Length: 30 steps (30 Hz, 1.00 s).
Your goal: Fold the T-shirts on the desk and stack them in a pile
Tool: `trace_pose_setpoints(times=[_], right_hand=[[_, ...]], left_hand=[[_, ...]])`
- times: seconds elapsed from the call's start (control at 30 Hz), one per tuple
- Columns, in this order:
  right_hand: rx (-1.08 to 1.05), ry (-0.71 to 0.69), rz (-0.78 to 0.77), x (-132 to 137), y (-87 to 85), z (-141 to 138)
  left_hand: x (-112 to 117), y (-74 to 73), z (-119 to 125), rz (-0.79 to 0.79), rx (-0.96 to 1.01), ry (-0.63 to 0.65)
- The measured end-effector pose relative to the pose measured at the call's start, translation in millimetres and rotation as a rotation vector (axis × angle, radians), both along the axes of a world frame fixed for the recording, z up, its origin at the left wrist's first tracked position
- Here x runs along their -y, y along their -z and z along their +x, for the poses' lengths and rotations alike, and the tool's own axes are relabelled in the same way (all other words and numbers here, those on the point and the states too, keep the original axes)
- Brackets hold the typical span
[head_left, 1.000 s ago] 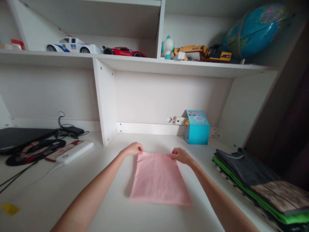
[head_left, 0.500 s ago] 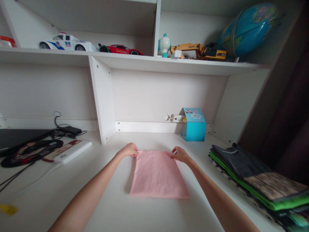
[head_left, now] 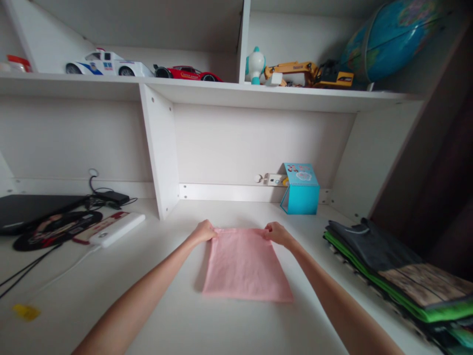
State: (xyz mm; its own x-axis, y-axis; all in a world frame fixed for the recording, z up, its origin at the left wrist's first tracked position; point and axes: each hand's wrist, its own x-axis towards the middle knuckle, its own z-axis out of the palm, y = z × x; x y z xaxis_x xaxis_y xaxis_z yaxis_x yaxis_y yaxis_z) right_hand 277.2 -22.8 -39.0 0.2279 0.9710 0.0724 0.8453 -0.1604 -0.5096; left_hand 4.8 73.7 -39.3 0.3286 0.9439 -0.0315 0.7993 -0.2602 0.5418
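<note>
A folded pink cloth (head_left: 247, 266) lies on the white desk in front of me, its near edge spread wider than its far edge. At its far left corner my left hand (head_left: 205, 230) is closed, thumb and fingers pinching the fabric. The far right corner is pinched the same way by my right hand (head_left: 278, 233). Between the two hands the far edge runs nearly straight. What kind of cloth item it is, I cannot tell.
Folded clothes (head_left: 399, 266) are stacked at the right. A blue desk calendar (head_left: 303, 198) stands at the back near a socket strip (head_left: 276, 180). On the left are a white power strip (head_left: 121, 230), a black laptop (head_left: 40, 209) and cables. Toy cars and a globe (head_left: 391, 42) sit on the shelf above.
The view has shifted slightly, moving everything a little to the right in the picture. My right hand's fingers have closed more tightly at the cloth's corner. The cloth keeps its shape.
</note>
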Motion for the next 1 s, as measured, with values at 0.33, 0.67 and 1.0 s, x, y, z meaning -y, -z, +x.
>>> trace_pose_setpoints(times=[0.33,0.67,1.0], right_hand=[[-0.068,-0.055,0.014,0.0,8.3,4.2],[0.027,0.077,0.019,-8.0,9.6,-0.2],[-0.004,0.034,0.242,18.6,-41.0,3.7]], left_hand=[[1.1,-6.5,-3.1,-0.045,0.257,0.163],[-18.4,9.0,10.4,0.139,0.171,0.217],[-5.4,-33.0,20.3,0.304,0.041,0.308]])
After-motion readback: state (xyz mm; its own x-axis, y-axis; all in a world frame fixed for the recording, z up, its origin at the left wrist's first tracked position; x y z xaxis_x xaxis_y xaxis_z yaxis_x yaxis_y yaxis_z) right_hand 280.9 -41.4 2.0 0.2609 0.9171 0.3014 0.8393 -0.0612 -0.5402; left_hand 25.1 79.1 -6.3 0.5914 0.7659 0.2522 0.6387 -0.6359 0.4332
